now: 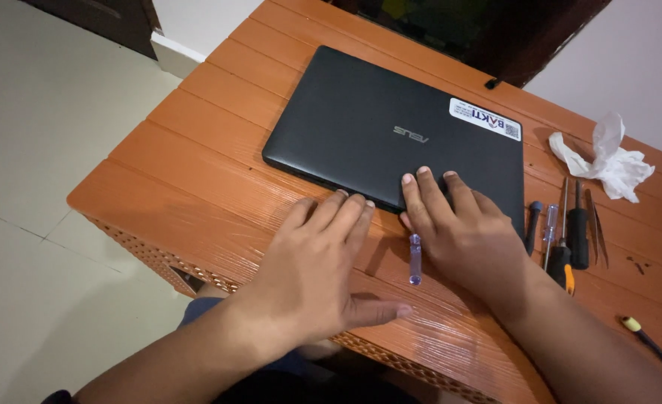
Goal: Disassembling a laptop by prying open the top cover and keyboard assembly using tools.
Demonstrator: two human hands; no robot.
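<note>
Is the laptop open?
No, the dark laptop lies shut flat on the orange table, with the right hand resting on its lid.

right hand (469,236) hides the laptop's (390,131) near corner; sticker print blurred.

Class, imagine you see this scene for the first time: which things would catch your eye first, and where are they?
First, the closed dark laptop lying slantwise on the orange slatted table, with both hands at its near edge: the left hand on the table, the right hand with fingertips on the lid. Next, a small clear-handled screwdriver between the hands, and more tools and crumpled white tissue to the right.
</note>
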